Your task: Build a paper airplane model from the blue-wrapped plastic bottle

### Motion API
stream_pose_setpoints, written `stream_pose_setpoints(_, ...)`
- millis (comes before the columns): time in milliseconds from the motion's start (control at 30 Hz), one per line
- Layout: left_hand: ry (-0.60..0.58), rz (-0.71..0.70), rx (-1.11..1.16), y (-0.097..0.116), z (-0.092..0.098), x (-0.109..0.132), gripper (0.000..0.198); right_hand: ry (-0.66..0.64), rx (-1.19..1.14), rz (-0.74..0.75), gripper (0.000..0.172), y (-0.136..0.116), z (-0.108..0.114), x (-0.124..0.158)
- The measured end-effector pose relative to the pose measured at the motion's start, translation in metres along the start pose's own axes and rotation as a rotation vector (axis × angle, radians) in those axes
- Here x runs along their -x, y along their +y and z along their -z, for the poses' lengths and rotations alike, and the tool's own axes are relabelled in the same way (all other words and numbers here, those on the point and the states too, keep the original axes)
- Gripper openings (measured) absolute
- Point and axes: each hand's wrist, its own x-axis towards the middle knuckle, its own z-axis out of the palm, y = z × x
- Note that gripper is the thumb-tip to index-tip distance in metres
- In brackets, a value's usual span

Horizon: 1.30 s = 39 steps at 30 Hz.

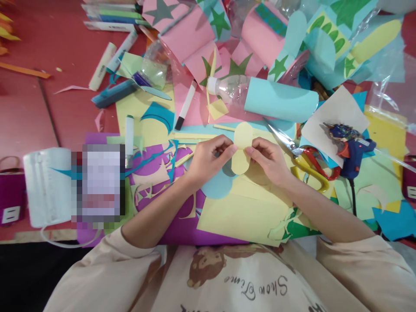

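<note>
Between my two hands is a pale yellow paper cutout (243, 136) with two rounded ends and a narrow waist. My left hand (212, 156) pinches it at the left side of the waist, thumb in front. On the right side of the waist, my right hand (268, 158) pinches it the same way. Beneath the hands lie a light blue paper piece (217, 185) and a large pale yellow sheet (240, 216). Scissors (294, 149) with red and yellow handles lie just right of my right hand, blades apart.
A bottle wrapped in light blue paper (281, 97) lies beyond the hands. At right a blue glue gun (352, 156) rests by a white sheet (334, 112). Markers (102, 67), a phone (103, 182) and a white power bank (48, 186) are at left. Paper scraps (152, 190) cover the table.
</note>
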Motion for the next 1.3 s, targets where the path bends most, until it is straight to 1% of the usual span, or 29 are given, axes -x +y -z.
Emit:
stream_pose_setpoints(167,-0.021,0.021,-0.014,0.0012,-0.0012,0.0004,0.032,0.003,0.006,-0.003,0.036,0.0008,0.0002,0.0001)
stream_pose_setpoints(367,-0.043,0.014,-0.017,0.0027,-0.0020,0.0020,0.025,0.013,0.005,0.005,0.033,-0.0009,0.0005,0.0006)
stream_pose_setpoints(500,-0.073,0.035,-0.032,0.0040,-0.0029,0.0025,0.024,0.030,0.008,0.007,0.029,-0.0016,0.0010,0.0005)
stream_pose_setpoints(600,-0.080,0.056,0.013,0.0032,-0.0026,0.0018,0.025,0.034,0.021,0.008,0.029,-0.0009,0.0012,-0.0001)
stream_pose_setpoints(767,-0.109,0.094,0.138,0.0015,-0.0002,-0.0009,0.027,-0.002,0.013,0.014,0.028,0.0013,0.0015,-0.0001)
stream_pose_setpoints(900,-0.127,0.086,0.126,0.0006,-0.0005,-0.0018,0.038,-0.031,0.016,0.008,0.031,0.0020,0.0013,0.0001)
stream_pose_setpoints(967,-0.126,0.080,0.103,0.0000,-0.0013,-0.0015,0.040,-0.026,0.021,-0.003,0.035,0.0021,0.0008,0.0001)
stream_pose_setpoints(1133,-0.137,0.094,0.048,-0.0008,-0.0035,-0.0012,0.034,-0.036,-0.007,-0.032,0.043,0.0045,-0.0012,-0.0002)
stream_pose_setpoints(1300,-0.155,0.105,0.035,-0.0002,-0.0041,-0.0016,0.034,-0.037,-0.017,-0.072,0.039,0.0061,-0.0015,-0.0001)
